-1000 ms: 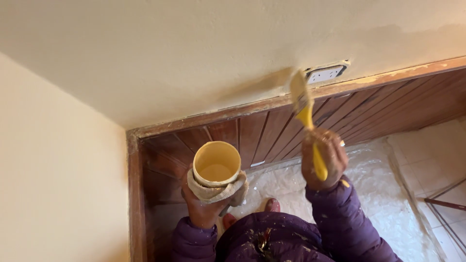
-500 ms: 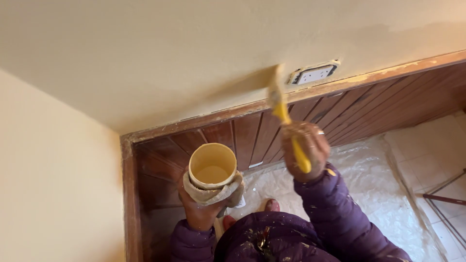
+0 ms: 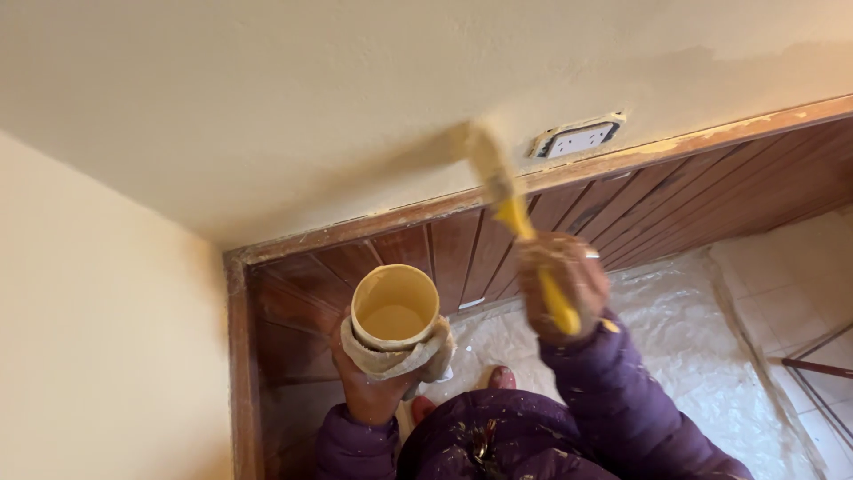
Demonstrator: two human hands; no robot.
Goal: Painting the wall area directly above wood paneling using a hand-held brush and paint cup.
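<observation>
— Head view looks down on it: right hand [image 3: 562, 283] is wrapped tight round the yellow handle of the brush [image 3: 503, 191], fingers closed on it. The bristles press on the cream wall [image 3: 355, 98], just left of the outlet [image 3: 576, 140].

— And the other hand?

— Left hand [image 3: 364, 384] is cupped under the paint cup [image 3: 394, 311], well below and left of the outlet, fingers curled round a rag [image 3: 391, 357] wrapped at its base. The cup is upright, with paint showing inside.

— How would that brush handle, you reckon?

— Light, I'd say, with a stiff handle and soft bristles that bend against the wall. Grip it low on the handle, as now; the top near the bristles looks paint-smeared and likely slick.

— The cup?

— Heavier with paint in it and easy to slop. The rag probably gives a surer hold. Plastic sheet [image 3: 711, 356] lies on the floor below the outlet, under the wood panelling [image 3: 675, 196].
</observation>
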